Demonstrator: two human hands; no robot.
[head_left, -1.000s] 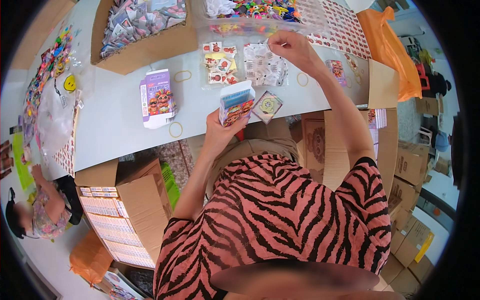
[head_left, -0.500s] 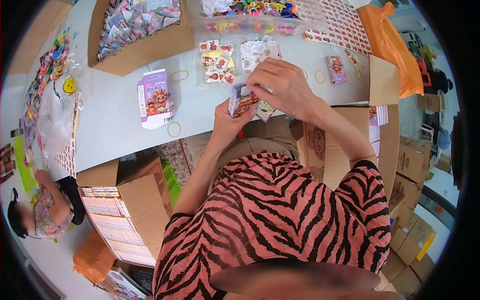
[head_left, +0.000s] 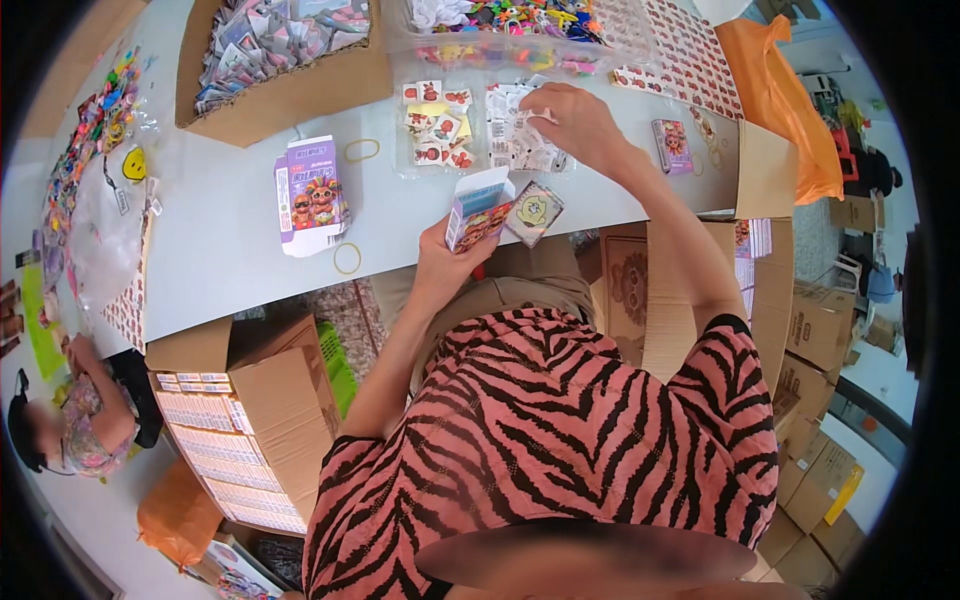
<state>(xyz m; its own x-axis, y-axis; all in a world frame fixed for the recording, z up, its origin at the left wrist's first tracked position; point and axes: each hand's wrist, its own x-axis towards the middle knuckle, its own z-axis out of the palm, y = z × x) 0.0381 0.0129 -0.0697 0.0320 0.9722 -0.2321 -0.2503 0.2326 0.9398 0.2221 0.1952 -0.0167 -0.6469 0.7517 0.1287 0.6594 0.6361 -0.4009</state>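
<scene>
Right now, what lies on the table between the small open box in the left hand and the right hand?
In the head view, a small square packet lies beside the small open box; past it, clear sticker bags under the right hand.

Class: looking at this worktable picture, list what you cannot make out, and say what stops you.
- Inside of the small box in the left hand: head view, opening faces away.
- What the right hand pinches: its fingers cover it.
- Contents of the clear tray: cut by the top edge.

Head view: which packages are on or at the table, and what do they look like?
Small open carton: in left hand, blue-white, cartoon print.
Flat carton: on table, purple-white.
Clear sticker bags: under right hand.
Brown box: table's far side, holds packets.
</scene>
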